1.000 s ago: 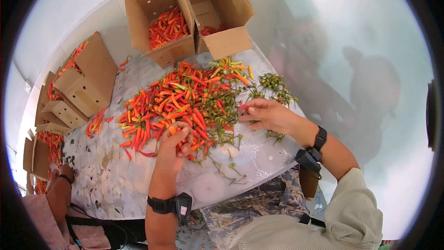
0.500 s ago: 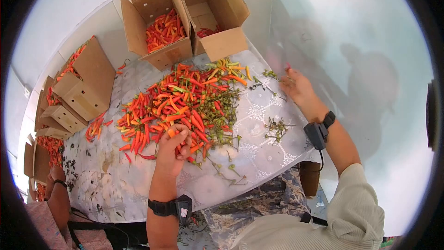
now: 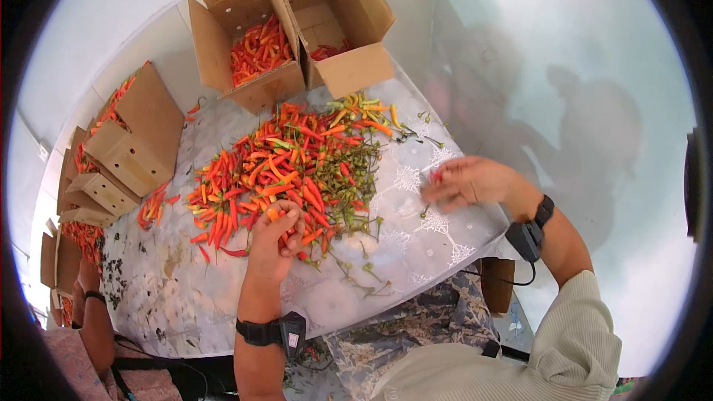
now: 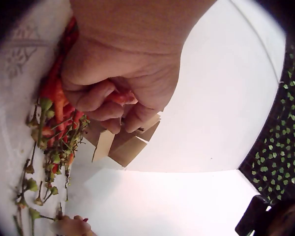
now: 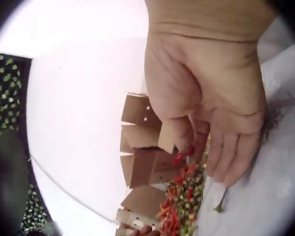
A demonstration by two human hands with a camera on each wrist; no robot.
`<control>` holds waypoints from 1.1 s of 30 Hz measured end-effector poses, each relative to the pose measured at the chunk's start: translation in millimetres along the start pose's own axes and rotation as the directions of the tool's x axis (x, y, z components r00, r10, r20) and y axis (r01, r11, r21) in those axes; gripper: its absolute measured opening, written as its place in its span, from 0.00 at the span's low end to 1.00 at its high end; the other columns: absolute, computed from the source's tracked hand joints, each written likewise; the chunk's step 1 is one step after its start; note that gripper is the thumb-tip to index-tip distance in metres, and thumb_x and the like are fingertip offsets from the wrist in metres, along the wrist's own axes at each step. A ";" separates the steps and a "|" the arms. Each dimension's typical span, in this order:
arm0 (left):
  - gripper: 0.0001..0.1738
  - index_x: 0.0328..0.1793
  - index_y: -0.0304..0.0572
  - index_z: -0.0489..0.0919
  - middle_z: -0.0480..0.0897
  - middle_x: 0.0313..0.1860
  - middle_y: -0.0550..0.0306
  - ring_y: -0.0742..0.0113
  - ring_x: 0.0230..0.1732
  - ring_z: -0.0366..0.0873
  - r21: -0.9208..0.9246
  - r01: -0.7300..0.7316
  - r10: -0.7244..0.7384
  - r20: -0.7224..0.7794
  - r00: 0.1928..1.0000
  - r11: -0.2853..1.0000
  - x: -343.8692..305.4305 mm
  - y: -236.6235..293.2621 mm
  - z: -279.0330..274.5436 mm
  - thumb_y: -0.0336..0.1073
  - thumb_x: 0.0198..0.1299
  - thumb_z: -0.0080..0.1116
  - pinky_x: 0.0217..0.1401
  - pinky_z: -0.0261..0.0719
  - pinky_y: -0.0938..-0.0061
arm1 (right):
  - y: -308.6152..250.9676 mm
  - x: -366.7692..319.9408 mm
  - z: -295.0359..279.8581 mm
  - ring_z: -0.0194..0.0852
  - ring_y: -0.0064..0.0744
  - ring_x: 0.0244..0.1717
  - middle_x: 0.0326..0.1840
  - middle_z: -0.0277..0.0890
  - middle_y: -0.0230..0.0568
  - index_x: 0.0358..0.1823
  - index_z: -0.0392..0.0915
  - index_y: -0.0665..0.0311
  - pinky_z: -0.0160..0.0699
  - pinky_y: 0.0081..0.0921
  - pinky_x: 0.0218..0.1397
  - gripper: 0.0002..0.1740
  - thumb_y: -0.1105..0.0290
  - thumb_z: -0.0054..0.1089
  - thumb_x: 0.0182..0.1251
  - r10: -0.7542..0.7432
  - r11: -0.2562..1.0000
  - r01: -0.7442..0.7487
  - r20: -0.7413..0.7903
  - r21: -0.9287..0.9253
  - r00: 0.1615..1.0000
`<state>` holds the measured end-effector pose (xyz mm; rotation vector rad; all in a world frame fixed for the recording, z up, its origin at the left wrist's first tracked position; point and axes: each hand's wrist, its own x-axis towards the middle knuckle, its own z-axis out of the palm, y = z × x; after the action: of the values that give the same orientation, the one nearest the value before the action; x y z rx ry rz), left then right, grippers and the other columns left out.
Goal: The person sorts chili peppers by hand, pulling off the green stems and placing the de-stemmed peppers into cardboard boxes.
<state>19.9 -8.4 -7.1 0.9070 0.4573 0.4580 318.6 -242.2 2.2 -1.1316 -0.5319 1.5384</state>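
My left hand (image 3: 273, 241) is at the near edge of a heap of red and orange chili peppers (image 3: 256, 167), its fingers curled round an orange-red chili pepper (image 4: 120, 97). Blurred by motion, my right hand (image 3: 471, 182) is low over the table's right side. Thumb and forefinger pinch a small red chili pepper (image 5: 183, 156), while the other fingers reach out nearly straight, close to the tabletop. A single green stem (image 5: 219, 206) lies by those fingertips. Green stems (image 3: 356, 186) are heaped against the right side of the chili peppers.
Two open cardboard boxes (image 3: 353, 73) with chili peppers stand at the table's back. More filled boxes (image 3: 134, 156) line the left side, near another person's hand (image 3: 89, 278). Yellow-green chili peppers (image 3: 364, 110) lie behind the heap. A wall borders the table's right edge.
My right hand swept stems up and right to the table's edge, then came back down and nearer. The stem clumps on the right no longer show. My left hand stayed put.
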 end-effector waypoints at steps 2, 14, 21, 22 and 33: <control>0.06 0.40 0.40 0.74 0.75 0.26 0.59 0.81 0.16 0.65 0.006 0.001 -0.001 -0.004 1.000 1.000 0.7 -0.1 -1.3 0.30 0.58 0.57 0.12 0.54 0.88 | -10.3 15.1 -12.0 0.73 0.41 0.58 0.57 0.72 0.49 0.51 0.70 0.67 0.76 0.40 0.56 0.14 0.66 0.52 0.69 -0.100 0.992 0.109 -0.136 0.061 0.986; 0.06 0.41 0.40 0.73 0.74 0.27 0.59 0.80 0.17 0.65 0.045 -0.025 0.025 0.002 1.000 0.999 -1.7 -1.1 3.3 0.31 0.59 0.56 0.14 0.54 0.88 | -36.1 58.2 17.8 0.76 0.25 0.42 0.42 0.78 0.34 0.46 0.76 0.61 0.75 0.24 0.47 0.16 0.57 0.57 0.66 -0.482 0.854 0.322 -0.385 -0.409 0.787; 0.06 0.41 0.39 0.73 0.74 0.27 0.59 0.79 0.17 0.66 0.047 -0.044 0.042 0.039 0.998 0.998 -2.1 1.2 2.7 0.33 0.61 0.55 0.14 0.57 0.88 | -7.2 88.6 97.3 0.77 0.22 0.35 0.34 0.79 0.35 0.44 0.76 0.67 0.75 0.20 0.37 0.12 0.66 0.57 0.67 -0.390 0.695 0.414 0.175 -0.588 0.904; 0.06 0.41 0.39 0.73 0.74 0.27 0.59 0.79 0.17 0.66 0.045 -0.050 0.048 0.045 0.998 0.998 -2.4 1.6 3.7 0.33 0.61 0.55 0.14 0.57 0.88 | -2.2 95.8 104.9 0.77 0.23 0.35 0.33 0.80 0.36 0.43 0.76 0.68 0.74 0.21 0.36 0.11 0.67 0.58 0.66 -0.423 0.675 0.466 0.218 -0.572 0.880; 0.08 0.44 0.41 0.74 0.78 0.28 0.58 0.84 0.13 0.59 0.031 -0.040 0.041 -0.003 0.999 0.999 -1.3 0.6 5.9 0.32 0.61 0.59 0.13 0.50 0.88 | 18.5 118.2 137.9 0.78 0.34 0.32 0.32 0.78 0.40 0.40 0.78 0.63 0.75 0.26 0.33 0.11 0.74 0.65 0.55 -0.685 0.211 0.660 0.373 -0.721 0.626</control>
<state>22.1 -12.6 -3.3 0.9472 0.4512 0.4907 196.6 -106.4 4.1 -1.2932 -1.6248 0.3879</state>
